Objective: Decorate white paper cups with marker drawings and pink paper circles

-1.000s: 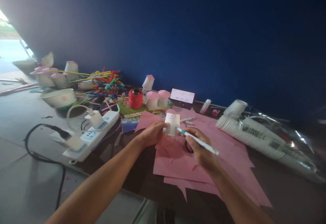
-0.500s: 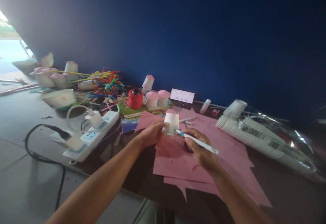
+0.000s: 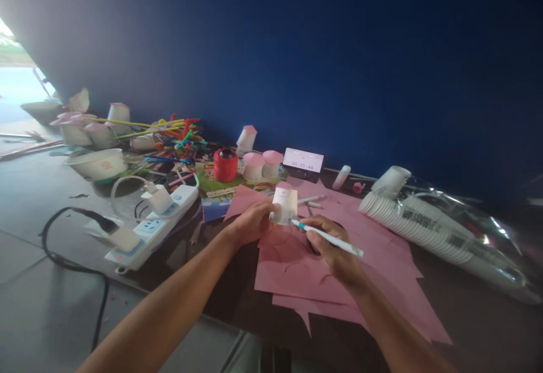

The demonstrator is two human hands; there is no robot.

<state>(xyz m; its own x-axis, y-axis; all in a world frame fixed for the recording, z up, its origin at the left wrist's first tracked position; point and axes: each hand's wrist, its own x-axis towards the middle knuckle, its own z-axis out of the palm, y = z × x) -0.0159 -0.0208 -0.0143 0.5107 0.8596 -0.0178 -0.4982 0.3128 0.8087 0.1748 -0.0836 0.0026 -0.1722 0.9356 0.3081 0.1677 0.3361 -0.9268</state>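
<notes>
My left hand point(image 3: 257, 220) is closed around the left side of a small white paper cup point(image 3: 285, 204), with pink at its top and a faint outline drawn on its side. In my right hand point(image 3: 335, 245) is a white pen point(image 3: 335, 240) with a teal band, gripped in a writing hold. The pen's tip is at the cup's lower right side; I cannot tell whether it touches. Beneath both hands lie sheets of pink paper point(image 3: 305, 282). Something dark, partly hidden, shows by my right fingers.
A power strip point(image 3: 155, 228) with plugged chargers lies left. Behind are a red thread spool point(image 3: 225, 164), pink-topped cups point(image 3: 253, 167), a phone point(image 3: 303, 161) showing a timer, and a glue stick point(image 3: 341, 178). Stacked paper cups point(image 3: 416, 228) in plastic lie right; pipe cleaners point(image 3: 182, 135) lie back left.
The pen tip has shifted slightly down and left along the cup. My left hand and the cup have barely moved.
</notes>
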